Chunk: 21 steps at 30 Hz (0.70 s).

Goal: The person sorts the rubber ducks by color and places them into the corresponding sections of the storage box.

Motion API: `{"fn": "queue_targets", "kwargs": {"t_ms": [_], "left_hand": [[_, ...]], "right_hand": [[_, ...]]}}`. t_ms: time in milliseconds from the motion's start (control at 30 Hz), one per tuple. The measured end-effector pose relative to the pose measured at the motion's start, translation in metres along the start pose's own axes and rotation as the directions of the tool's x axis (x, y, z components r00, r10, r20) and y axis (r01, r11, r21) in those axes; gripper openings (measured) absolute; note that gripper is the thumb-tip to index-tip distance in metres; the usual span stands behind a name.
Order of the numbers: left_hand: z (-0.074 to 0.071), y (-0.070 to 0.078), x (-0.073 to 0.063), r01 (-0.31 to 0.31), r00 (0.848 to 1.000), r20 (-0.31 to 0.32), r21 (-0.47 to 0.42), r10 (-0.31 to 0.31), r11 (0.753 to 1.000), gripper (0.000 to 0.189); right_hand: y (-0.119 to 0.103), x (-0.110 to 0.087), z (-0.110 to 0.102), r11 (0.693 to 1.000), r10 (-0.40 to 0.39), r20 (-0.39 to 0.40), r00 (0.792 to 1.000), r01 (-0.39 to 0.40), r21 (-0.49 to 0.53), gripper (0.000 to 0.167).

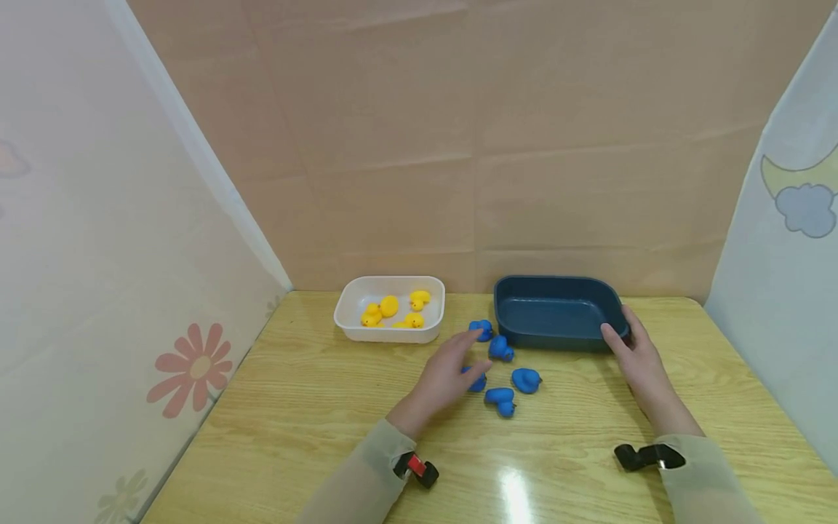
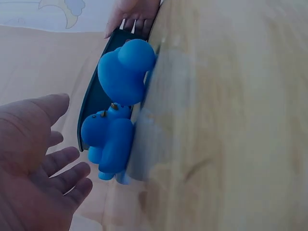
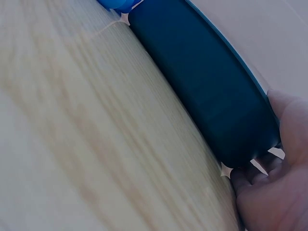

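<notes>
My left hand [image 1: 447,370] reaches over several blue rubber ducks, fingers spread and holding nothing. One duck [image 1: 480,383] lies partly hidden behind its thumb, and another duck [image 1: 483,329] sits by the fingertips. Nearby are a duck [image 1: 500,348] close to the tub, a duck [image 1: 526,380] to the right and a duck [image 1: 500,400] nearer me. In the left wrist view the palm faces the blue ducks [image 2: 115,134] with a gap between. My right hand [image 1: 644,367] grips the right end of a dark blue tub [image 1: 556,338], thumb at the rim and fingers round the outside.
A white tub [image 1: 389,335] with several yellow rubber ducks [image 1: 389,306] stands at the back left. Brown paper [image 1: 393,145] hangs behind the wooden table [image 1: 294,437]. Patterned white sheets [image 1: 98,218] close off both sides.
</notes>
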State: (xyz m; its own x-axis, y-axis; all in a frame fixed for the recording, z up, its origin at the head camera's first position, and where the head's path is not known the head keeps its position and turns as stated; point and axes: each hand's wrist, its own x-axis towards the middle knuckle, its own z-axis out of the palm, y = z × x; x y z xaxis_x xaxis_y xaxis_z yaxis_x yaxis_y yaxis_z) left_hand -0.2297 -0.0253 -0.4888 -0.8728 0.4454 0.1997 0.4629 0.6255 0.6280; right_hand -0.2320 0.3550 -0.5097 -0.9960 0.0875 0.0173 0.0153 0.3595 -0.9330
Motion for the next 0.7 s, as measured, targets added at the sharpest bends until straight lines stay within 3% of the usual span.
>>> {"fn": "queue_targets", "kwargs": {"t_ms": [133, 367, 700], "left_hand": [[0.001, -0.005, -0.005, 0.018, 0.998, 0.057, -0.024, -0.017, 1.000, 0.064], [-0.001, -0.016, -0.011, 0.001, 0.989, 0.146, -0.086, 0.011, 0.996, 0.066], [-0.003, -0.041, -0.008, -0.057, 0.968, 0.231, -0.194, 0.102, 0.979, 0.063]], "right_hand": [[-0.001, -0.001, 0.000, 1.000, -0.006, 0.003, 1.000, 0.006, 0.005, 0.088], [0.000, -0.002, 0.000, 1.000, -0.003, 0.005, 1.000, 0.003, -0.001, 0.087], [0.000, -0.002, -0.001, 1.000, 0.007, 0.001, 1.000, -0.007, -0.001, 0.088]]}}
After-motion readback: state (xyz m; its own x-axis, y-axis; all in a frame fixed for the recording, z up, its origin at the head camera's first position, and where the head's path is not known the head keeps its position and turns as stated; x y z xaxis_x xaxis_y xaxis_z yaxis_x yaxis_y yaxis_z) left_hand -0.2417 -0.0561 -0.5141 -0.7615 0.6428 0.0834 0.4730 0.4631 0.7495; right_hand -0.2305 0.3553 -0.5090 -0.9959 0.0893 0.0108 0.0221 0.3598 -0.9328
